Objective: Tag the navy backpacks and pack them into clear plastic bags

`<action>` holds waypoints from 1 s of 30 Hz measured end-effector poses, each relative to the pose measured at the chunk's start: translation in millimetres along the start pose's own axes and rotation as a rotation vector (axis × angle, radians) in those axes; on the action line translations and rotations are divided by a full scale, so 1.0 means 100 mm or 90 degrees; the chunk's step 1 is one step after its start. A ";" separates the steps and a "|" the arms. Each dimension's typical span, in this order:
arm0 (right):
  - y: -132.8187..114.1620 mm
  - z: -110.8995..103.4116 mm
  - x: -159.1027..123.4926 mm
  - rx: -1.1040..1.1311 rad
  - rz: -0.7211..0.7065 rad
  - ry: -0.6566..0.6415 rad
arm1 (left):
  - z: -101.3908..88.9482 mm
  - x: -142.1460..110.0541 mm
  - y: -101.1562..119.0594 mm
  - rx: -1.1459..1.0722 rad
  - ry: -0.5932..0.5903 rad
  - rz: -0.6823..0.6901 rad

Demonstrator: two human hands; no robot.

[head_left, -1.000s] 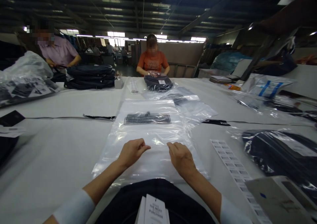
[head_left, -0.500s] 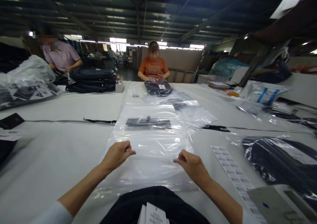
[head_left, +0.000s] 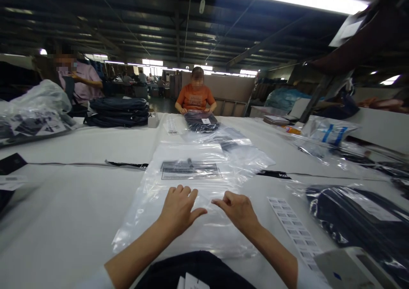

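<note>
We are judging the plastic bags [head_left: 207,234] light, limp, slippery, best pinched at an edge, left hand [head_left: 179,210] fingers spread, seemingly empty, right hand [head_left: 239,211] fingers curled, hold unclear.

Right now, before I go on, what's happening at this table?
A person has both bare hands over a stack of clear plastic bags. The left hand is spread; the right hand has curled fingers, and whether it grips any plastic is unclear. A dark cloth bundle with white tags lies at the near edge. Across the table, someone in orange is at a wrapped bundle.
</note>
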State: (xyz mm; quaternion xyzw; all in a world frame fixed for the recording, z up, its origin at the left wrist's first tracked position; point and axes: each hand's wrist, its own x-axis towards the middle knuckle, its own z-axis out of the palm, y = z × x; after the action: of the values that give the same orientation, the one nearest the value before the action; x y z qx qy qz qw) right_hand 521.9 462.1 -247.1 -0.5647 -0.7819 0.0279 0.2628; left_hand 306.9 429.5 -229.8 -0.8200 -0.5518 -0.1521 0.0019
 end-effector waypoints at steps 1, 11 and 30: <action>0.00 0.00 0.01 -0.006 -0.012 0.018 | 0.00 0.05 0.06 0.008 0.000 -0.010; -0.18 -0.02 0.02 -0.097 -0.126 0.158 | 0.02 0.26 0.19 0.040 -0.077 -0.035; 0.84 -0.12 -0.57 0.241 0.314 0.036 | 0.18 -0.63 -1.51 -0.756 0.161 -0.563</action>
State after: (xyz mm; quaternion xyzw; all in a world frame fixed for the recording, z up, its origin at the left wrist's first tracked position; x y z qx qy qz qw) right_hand 612.5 438.4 -286.6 -0.6791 -0.5945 0.2202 0.3699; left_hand 152.8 434.2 -287.6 -0.3612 -0.6503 -0.5042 -0.4387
